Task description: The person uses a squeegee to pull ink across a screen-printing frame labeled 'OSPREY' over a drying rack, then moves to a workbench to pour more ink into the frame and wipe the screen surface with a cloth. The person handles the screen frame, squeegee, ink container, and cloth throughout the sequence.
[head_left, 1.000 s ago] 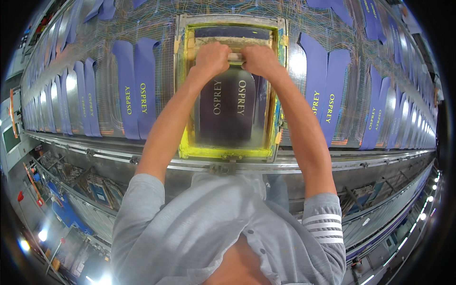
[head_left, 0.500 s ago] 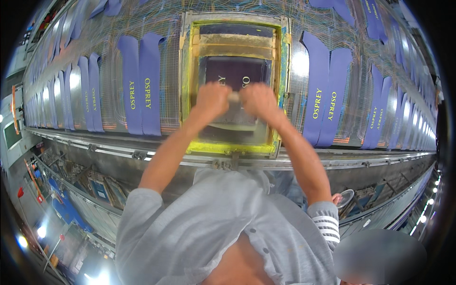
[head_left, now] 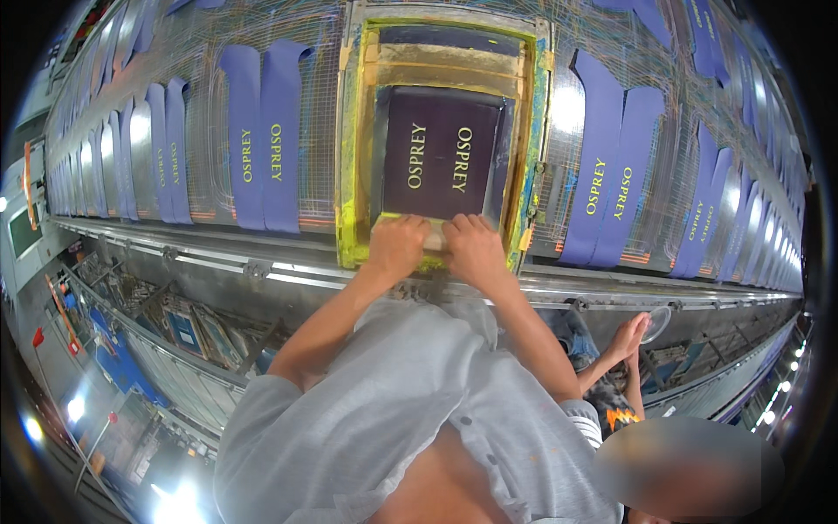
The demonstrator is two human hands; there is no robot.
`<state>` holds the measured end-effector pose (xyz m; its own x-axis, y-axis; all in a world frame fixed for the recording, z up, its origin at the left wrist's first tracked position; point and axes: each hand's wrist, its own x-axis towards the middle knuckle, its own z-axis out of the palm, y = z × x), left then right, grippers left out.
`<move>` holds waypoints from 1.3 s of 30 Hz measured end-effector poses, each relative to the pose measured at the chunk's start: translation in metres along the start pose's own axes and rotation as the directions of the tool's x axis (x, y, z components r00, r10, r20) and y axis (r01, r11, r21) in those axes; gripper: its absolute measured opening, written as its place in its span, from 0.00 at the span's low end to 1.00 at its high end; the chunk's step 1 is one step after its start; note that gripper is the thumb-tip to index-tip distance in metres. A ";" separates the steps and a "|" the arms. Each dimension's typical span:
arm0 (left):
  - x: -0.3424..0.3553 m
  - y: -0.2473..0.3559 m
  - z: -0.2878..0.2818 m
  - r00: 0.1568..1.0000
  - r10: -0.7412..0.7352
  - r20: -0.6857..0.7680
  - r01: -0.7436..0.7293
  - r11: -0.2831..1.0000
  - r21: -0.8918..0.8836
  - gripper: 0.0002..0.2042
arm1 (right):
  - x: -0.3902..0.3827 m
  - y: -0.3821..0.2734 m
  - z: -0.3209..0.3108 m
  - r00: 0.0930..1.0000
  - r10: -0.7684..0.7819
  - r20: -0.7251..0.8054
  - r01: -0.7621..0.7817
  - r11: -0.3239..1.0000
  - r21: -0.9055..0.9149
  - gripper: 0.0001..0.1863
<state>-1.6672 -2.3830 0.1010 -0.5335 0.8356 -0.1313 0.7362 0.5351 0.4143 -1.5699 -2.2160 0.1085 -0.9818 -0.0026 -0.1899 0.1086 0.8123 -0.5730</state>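
My left hand (head_left: 401, 244) and my right hand (head_left: 471, 245) are closed on a squeegee (head_left: 435, 234) with a pale handle, near the lower end of a rectangular metal screen frame (head_left: 541, 105) lined with yellow ink and tape. Above my hands, the screen's dark purple middle (head_left: 441, 157) shows two upright lines of light lettering. On each side of the frame, pairs of blue-purple cut fabric pieces (head_left: 246, 113) with yellow lettering lie on the long printing table (head_left: 201, 148).
A metal rail (head_left: 305, 274) runs along the table's near edge. A co-worker's hands (head_left: 627, 336) hold a clear round container (head_left: 661, 323) at the lower right, beside a blurred head. Racks of flat boards (head_left: 192, 327) stand at the lower left.
My hands have drawn the squeegee from the far end of the frame down to its near end, uncovering the dark middle. The co-worker and round container have come into view at the lower right.
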 end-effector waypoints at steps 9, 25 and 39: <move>-0.008 0.002 0.010 1.000 0.012 -0.014 -0.011 0.999 0.039 0.09 | 0.021 0.168 -0.023 0.551 0.610 -0.569 -0.523 0.784 0.335 0.19; -0.158 -0.256 -0.114 0.984 -0.027 -0.174 0.027 1.000 -0.001 0.19 | 0.190 -0.102 0.100 0.455 0.635 -0.624 -0.153 0.746 0.648 0.11; -0.179 -0.302 -0.139 0.994 0.002 -0.108 0.001 1.000 0.020 0.14 | 0.232 -0.139 0.118 0.441 0.719 -0.537 -0.488 0.694 0.530 0.15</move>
<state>-1.8517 -2.7119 0.1246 -0.5743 0.8180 -0.0322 0.7440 0.5379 0.3964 -1.7940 -2.3980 0.0499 -0.4382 0.8963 -0.0678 0.6367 0.2562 -0.7273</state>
